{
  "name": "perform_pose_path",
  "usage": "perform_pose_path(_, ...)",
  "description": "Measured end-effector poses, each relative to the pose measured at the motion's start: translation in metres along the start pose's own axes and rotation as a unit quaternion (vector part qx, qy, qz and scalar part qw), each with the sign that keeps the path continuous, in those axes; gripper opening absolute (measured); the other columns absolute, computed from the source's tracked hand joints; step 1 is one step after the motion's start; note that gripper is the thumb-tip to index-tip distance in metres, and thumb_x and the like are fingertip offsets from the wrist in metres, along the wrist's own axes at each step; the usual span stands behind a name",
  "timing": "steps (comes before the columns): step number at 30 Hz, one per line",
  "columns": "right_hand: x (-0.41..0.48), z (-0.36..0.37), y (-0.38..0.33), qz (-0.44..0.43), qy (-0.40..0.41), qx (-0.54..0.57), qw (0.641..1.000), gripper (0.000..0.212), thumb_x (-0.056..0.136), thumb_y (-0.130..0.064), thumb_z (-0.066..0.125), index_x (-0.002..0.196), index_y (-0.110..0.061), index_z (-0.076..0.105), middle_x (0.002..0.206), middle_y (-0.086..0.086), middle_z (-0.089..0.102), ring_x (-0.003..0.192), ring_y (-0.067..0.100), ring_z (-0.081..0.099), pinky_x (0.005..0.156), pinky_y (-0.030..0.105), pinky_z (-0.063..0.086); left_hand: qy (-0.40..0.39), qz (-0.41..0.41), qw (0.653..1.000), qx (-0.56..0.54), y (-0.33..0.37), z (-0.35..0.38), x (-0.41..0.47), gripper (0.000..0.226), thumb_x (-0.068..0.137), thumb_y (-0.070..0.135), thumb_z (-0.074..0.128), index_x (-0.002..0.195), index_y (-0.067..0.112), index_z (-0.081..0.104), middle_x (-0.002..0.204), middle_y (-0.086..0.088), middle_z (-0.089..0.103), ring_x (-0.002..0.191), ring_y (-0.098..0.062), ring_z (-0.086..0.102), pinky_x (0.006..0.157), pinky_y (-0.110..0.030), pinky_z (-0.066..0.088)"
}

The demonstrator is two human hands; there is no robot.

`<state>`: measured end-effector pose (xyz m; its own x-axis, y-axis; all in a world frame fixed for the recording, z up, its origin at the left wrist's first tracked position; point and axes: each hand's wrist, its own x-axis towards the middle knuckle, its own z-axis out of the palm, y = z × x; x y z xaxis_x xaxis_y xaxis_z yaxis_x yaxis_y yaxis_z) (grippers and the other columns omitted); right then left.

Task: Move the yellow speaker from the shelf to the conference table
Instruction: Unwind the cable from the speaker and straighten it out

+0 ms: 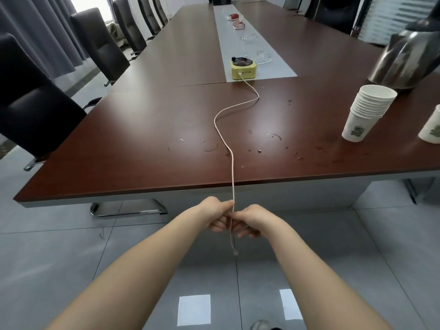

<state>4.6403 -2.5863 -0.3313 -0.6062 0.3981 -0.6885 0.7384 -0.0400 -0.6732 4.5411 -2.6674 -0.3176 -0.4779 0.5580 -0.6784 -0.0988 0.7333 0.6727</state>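
Just off the near table edge, above the floor tiles: the person's left hand (pixel 215 216) and right hand (pixel 250 220) are close together, the fingers of both curled in and pinching a thin white cable (pixel 232 167). Its plug end (pixel 235 252) dangles free below the hands.

The cable climbs over the edge of the conference table (pixel 119 151), snakes in two loose bends across the dark wood and enters the near side of the yellow speaker (pixel 243 69).

The speaker sits upright on the grey centre strip (pixel 269 65), with a black turntable-style disc on top and a glass dish (pixel 260 57) just behind it. A stack of paper cups (pixel 366 113) and a steel kettle (pixel 409 58) stand well off to the right.

Judgement: the carrying looks done and the speaker is placed. The step in hand is the lead. The next move probably calls for feeding the slack onto the table or coiling it, gently, since a hard tug could drag the speaker toward the edge.
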Motion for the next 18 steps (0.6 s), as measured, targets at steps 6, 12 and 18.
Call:
perform_pose_path(6, -0.032, -0.025, -0.035, 0.022, 0.004, -0.038, 0.999, 0.030, 0.090, -0.035, 0.051, 0.084, -0.010, 0.065, 0.070, 0.001, 0.068, 0.058, 0.014, 0.062, 0.050, 0.022, 0.033, -0.014, -0.037, 0.996, 0.074, 0.048, -0.012, -0.037, 0.047, 0.095, 0.043, 0.041, 0.074, 0.004, 0.056, 0.069, -0.012, 0.061, 0.059, -0.022, 0.059, 0.060, -0.028, 0.052)
perform_pose_path(12, -0.056, -0.067, -0.087, -0.020, 0.023, -0.008, 0.999, 0.031, 0.091, -0.036, 0.050, 0.076, -0.012, 0.063, 0.075, 0.003, 0.069, 0.058, 0.013, 0.063, 0.047, 0.021, 0.036, -0.045, 0.002, 0.998, 0.043, 0.111, -0.031, -0.064, 0.040, 0.096, 0.040, 0.041, 0.095, 0.005, 0.062, 0.079, -0.008, 0.064, 0.063, -0.015, 0.062, 0.054, -0.021, 0.052)
perform_pose_path(18, -0.069, -0.122, -0.147, -0.069, 0.065, 0.082, 0.992, 0.030, 0.095, -0.037, 0.048, 0.077, -0.016, 0.060, 0.071, -0.002, 0.064, 0.058, 0.011, 0.059, 0.056, 0.025, 0.037, -0.032, 0.032, 0.995, -0.092, 0.178, -0.058, -0.063, 0.027, 0.094, 0.038, 0.048, 0.086, 0.014, 0.058, 0.066, 0.001, 0.068, 0.067, -0.013, 0.065, 0.067, -0.027, 0.052)
